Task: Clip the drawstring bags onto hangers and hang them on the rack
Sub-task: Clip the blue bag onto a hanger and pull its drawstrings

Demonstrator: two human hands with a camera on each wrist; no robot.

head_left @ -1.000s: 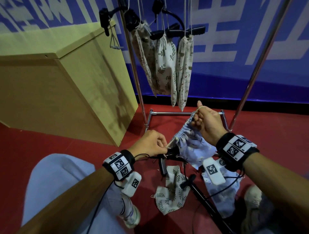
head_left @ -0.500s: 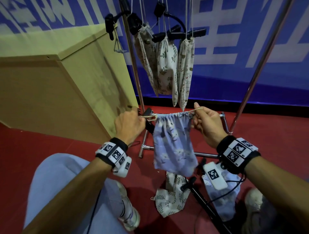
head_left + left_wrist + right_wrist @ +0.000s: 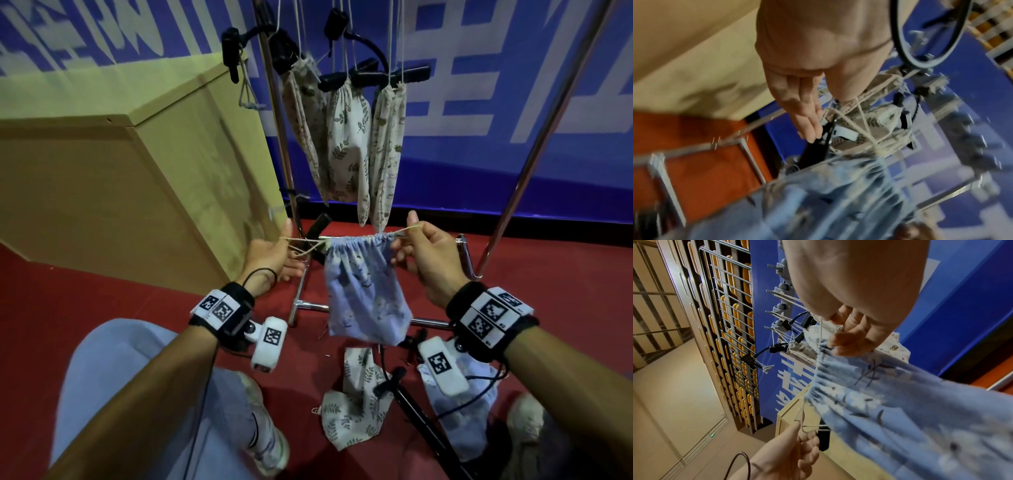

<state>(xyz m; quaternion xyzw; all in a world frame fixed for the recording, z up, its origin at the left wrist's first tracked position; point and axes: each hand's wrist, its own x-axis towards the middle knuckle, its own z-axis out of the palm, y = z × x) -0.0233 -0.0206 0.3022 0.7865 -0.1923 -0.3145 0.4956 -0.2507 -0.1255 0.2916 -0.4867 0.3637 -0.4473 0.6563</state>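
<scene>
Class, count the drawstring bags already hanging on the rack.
3, side by side at the rack's left end: left bag, leaf-print bag, right bag. More may hang out of frame.

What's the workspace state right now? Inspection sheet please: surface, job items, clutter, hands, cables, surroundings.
Surface: red floor, bare where visible.
Job's things: blue drawstring bag held up, mouth stretched between both hands; black clip hanger behind its left end; three bags already hanging on the rack.
Clutter: leaf-print bag and another blue bag on the floor, with a black hanger.
Hands: left hand pinches the left drawstring; right hand pinches the right cord.
Cables: thin black wires at both wrists.
Surroundings: wooden box left, blue banner wall behind.
</scene>
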